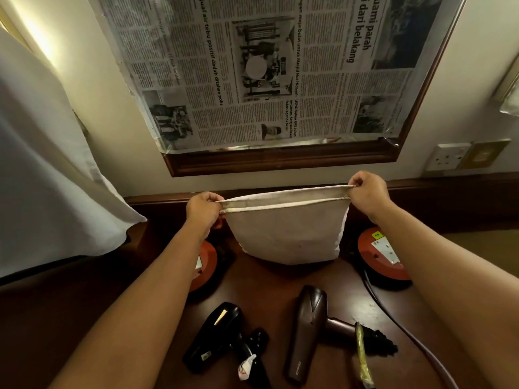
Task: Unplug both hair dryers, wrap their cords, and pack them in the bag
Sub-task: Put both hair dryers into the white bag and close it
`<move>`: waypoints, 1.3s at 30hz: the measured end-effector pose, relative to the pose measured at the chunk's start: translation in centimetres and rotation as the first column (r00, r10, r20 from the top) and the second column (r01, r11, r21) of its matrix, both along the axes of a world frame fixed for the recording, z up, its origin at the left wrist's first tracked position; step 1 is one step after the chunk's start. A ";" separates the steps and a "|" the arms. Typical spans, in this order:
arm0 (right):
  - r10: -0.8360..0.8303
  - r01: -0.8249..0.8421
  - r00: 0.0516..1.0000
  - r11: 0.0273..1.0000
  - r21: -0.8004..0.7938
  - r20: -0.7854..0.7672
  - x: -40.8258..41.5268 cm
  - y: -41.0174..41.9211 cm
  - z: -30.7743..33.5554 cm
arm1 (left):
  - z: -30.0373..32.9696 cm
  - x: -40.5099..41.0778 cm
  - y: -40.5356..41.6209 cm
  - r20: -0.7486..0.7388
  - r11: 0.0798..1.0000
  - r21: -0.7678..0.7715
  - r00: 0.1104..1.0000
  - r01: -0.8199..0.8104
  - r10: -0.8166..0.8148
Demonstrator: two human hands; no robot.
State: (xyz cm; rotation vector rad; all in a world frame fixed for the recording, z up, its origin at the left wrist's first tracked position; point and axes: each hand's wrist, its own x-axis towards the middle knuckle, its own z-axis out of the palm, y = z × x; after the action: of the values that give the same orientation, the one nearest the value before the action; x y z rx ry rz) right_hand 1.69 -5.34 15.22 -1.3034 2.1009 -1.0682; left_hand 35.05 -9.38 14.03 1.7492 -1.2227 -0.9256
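Observation:
A cream cloth bag (286, 234) hangs over the dark wooden table (269, 279), its bottom resting on the wood. My left hand (203, 210) pinches the left end of its rim and my right hand (368, 192) pinches the right end, so the mouth is stretched flat. Near the front edge lie two hair dryers. The black dryer (214, 336) is on the left with a white tag at its handle. The brown dryer (306, 332) is on the right, its coiled cord (377, 343) bundled at the handle with a yellow tie.
Two orange round extension reels sit behind my arms, one at the left (206, 262) and one at the right (383, 258); a dark cable (404, 329) runs from the right one. A wall socket (448, 160) is at the right. Newspaper covers a framed mirror (266, 74). White fabric (50, 178) hangs left.

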 end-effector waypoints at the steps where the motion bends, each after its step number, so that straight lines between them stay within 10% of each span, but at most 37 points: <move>1: -0.003 0.003 1.000 1.000 -0.003 -0.018 -0.1 -0.1 -0.1 | 0.1 -0.1 -0.2 0.016 1.000 -0.012 1.000 -0.003 0.003; 14: -0.014 0.048 0.963 0.992 -0.120 0.268 0.4 2.9 -2.3 | -2.5 -0.3 2.0 0.029 0.986 -0.166 0.999 -0.014 0.020; 28: -0.090 -0.051 0.943 0.911 0.409 0.319 2.0 12.1 -19.2 | -19.1 -0.1 10.1 0.058 0.891 0.423 0.976 0.165 -0.209; 39: -0.044 -0.051 0.974 0.913 0.404 0.224 -1.2 16.3 -20.2 | -18.8 -4.2 15.7 0.393 0.953 0.182 0.870 0.243 -0.297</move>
State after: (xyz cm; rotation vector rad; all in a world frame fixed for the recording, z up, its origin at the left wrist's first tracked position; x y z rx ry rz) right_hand 0.48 10.97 -4.95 -0.9325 2.0041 -0.6849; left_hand 30.90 6.29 -4.75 1.9767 -1.7573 -0.8214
